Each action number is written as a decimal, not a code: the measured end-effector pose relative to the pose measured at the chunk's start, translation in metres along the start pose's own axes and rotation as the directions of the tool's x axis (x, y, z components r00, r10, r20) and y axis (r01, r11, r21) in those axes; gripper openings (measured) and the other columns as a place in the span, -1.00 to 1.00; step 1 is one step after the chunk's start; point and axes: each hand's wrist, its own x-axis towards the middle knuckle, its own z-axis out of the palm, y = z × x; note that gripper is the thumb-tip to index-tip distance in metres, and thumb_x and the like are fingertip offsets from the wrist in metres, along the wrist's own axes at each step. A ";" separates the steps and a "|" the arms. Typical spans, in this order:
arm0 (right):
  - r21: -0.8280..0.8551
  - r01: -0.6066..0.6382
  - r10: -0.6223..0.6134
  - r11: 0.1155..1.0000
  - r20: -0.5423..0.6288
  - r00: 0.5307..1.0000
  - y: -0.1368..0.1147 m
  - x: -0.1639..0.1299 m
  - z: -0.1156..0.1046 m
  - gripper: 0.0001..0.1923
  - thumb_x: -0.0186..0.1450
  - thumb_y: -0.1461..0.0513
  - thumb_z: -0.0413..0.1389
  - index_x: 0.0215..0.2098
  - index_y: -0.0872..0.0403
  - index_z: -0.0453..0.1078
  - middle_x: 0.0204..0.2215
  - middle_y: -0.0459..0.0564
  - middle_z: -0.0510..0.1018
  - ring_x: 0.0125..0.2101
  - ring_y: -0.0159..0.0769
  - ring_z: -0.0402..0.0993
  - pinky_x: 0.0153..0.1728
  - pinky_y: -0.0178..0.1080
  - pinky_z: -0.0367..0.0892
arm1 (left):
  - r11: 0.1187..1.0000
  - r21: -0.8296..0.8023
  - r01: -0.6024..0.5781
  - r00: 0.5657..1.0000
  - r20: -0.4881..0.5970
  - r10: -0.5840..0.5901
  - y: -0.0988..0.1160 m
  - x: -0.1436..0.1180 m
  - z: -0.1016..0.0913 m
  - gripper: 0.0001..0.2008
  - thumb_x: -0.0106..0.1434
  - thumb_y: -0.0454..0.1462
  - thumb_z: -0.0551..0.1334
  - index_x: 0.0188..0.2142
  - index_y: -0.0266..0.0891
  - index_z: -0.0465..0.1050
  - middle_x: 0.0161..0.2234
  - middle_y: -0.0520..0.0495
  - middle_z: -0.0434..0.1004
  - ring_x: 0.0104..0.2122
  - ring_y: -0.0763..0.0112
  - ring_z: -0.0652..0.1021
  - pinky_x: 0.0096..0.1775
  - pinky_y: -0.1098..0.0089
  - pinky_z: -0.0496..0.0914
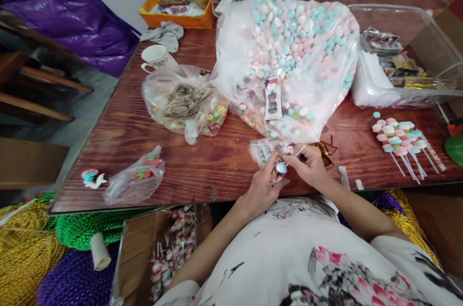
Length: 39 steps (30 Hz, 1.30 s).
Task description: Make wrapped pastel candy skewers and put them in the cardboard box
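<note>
At the table's front edge my left hand (265, 185) is closed on a small printed candy wrapper (278, 173). A pale blue and white candy (281, 167) shows at the wrapper, between my two hands. My right hand (309, 164) pinches a thin white stick (300, 151) close to that candy; whether the stick is joined to it I cannot tell. Beneath my fingers lies a stack of clear printed wrappers (263, 151). Gold twist ties (325, 152) lie just beyond my right hand.
A big clear bag of pastel candies (289, 41) covers the back middle, with a printed packet (272, 99) on it. Candy skewers (400, 137) and a plastic bin (408, 99) are at right. A smaller bag (188, 103), mug (157, 57) and orange tray (177, 19) stand left.
</note>
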 end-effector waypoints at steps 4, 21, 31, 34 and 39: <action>0.005 0.033 -0.033 0.999 0.110 0.993 0.000 -0.005 0.010 -0.70 0.20 0.19 0.23 -0.60 0.06 0.26 -0.68 -0.22 0.30 -0.63 -0.48 0.16 -0.55 -0.33 0.09 | 0.995 -0.098 0.012 1.000 0.011 -0.011 0.000 0.002 -0.001 -0.24 0.23 -0.24 0.29 0.35 -0.26 0.00 -0.23 -0.08 0.59 -0.30 0.36 0.54 -0.14 0.35 0.43; -0.009 0.305 -0.284 0.952 0.336 0.898 -0.001 -0.007 -0.024 -0.80 0.31 0.25 0.16 -0.47 0.07 0.30 -0.56 -0.17 0.37 -0.53 -0.45 0.27 -0.45 -0.32 0.16 | 0.813 -0.404 0.418 0.862 0.460 -0.215 -0.006 -0.003 -0.031 -0.59 0.14 -0.05 0.34 -0.17 -0.35 0.50 -0.50 0.10 0.30 -0.50 0.56 0.25 -0.44 0.53 0.21; 0.145 0.218 -0.252 0.965 0.284 0.925 0.002 -0.016 -0.011 -0.82 0.31 0.24 0.16 -0.45 0.07 0.34 -0.55 -0.15 0.40 -0.52 -0.43 0.31 -0.42 -0.31 0.25 | 0.767 -0.504 0.398 0.862 0.491 -0.125 -0.009 -0.005 -0.024 -0.66 0.18 -0.07 0.33 -0.28 -0.32 0.42 -0.54 0.15 0.19 -0.55 0.60 0.18 -0.49 0.54 0.13; 0.151 0.236 -0.273 0.960 0.318 0.908 -0.005 -0.018 -0.004 -0.81 0.32 0.25 0.14 -0.47 0.07 0.35 -0.56 -0.14 0.41 -0.53 -0.44 0.33 -0.44 -0.32 0.26 | 0.843 -0.447 0.301 0.886 0.458 -0.073 -0.004 -0.003 -0.017 -0.68 0.13 -0.10 0.37 -0.37 -0.32 0.39 -0.49 0.11 0.22 -0.46 0.54 0.24 -0.41 0.52 0.19; 0.156 0.226 -0.267 0.962 0.344 0.900 -0.007 -0.014 -0.004 -0.82 0.31 0.26 0.16 -0.47 0.08 0.37 -0.56 -0.14 0.43 -0.52 -0.44 0.35 -0.44 -0.33 0.25 | 0.930 -0.317 0.189 0.927 0.369 -0.062 0.001 -0.003 -0.020 -0.67 0.15 -0.08 0.36 -0.28 -0.32 0.44 -0.42 0.09 0.32 -0.39 0.49 0.30 -0.32 0.50 0.25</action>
